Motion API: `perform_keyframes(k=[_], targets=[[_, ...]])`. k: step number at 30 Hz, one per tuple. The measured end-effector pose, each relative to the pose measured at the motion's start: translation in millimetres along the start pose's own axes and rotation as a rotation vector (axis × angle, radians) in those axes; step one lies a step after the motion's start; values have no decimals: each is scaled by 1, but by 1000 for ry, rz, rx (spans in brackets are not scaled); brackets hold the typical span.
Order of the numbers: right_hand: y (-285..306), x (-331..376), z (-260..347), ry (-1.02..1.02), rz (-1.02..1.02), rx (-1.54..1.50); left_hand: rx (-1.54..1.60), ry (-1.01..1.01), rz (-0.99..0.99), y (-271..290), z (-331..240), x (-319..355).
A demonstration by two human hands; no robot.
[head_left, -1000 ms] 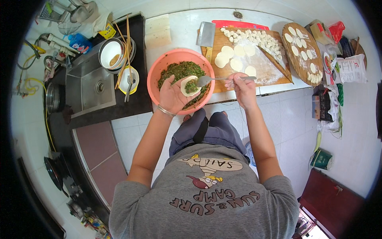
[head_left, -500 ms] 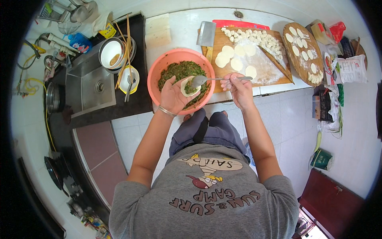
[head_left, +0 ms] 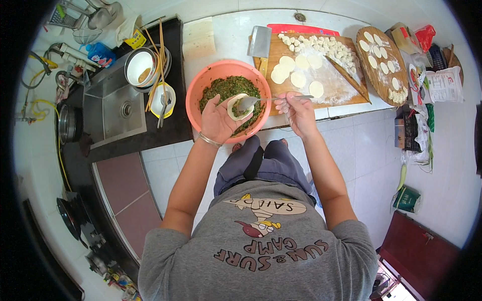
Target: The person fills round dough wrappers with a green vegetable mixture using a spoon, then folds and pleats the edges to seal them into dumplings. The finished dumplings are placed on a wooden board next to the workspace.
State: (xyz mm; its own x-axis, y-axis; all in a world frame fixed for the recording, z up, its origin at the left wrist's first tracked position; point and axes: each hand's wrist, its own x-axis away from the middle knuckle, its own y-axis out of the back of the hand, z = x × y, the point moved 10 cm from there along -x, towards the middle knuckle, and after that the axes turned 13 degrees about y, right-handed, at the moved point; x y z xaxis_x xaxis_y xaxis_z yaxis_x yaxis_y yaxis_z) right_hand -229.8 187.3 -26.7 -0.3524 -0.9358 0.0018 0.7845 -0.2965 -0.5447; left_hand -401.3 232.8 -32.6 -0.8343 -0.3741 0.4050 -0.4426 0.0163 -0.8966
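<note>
My left hand point(head_left: 217, 119) cups a round dumpling wrapper point(head_left: 239, 107) over the front of an orange bowl point(head_left: 201, 85) of chopped green filling point(head_left: 226, 88). My right hand point(head_left: 297, 106) grips a metal spoon point(head_left: 261, 99) by the handle. The spoon's bowl rests on the wrapper, pressing a dab of green filling into it. Flat round wrappers point(head_left: 296, 75) lie on the floured wooden cutting board point(head_left: 346, 93) just behind my right hand.
A cleaver point(head_left: 260, 42) lies at the board's left end, small dough pieces point(head_left: 326, 47) at its back. A round wooden tray point(head_left: 374, 75) of dough pieces stands to the right. On the left are a steel sink point(head_left: 113, 108), a pot point(head_left: 139, 65), chopsticks and a small bowl point(head_left: 163, 99).
The spoon has swung from beside the wrapper onto it, and filling now sits on the wrapper. My left hand stayed over the bowl.
</note>
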Motion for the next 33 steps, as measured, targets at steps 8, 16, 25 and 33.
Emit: perform_keyframes(k=[8, 16, 25, 33], targets=[[-12, 4, 15, 125, 34, 164, -24, -20, -82, 2, 3, 1], [-22, 4, 24, 166, 12, 310, -79, -50, -122, 8, 0, 1], [-28, 8, 34, 221, 51, 380, -65, -85, -77, 9, -4, 0], [53, 5, -47, -5, -100, 176, -13, -109, -134, 16, -7, 8]])
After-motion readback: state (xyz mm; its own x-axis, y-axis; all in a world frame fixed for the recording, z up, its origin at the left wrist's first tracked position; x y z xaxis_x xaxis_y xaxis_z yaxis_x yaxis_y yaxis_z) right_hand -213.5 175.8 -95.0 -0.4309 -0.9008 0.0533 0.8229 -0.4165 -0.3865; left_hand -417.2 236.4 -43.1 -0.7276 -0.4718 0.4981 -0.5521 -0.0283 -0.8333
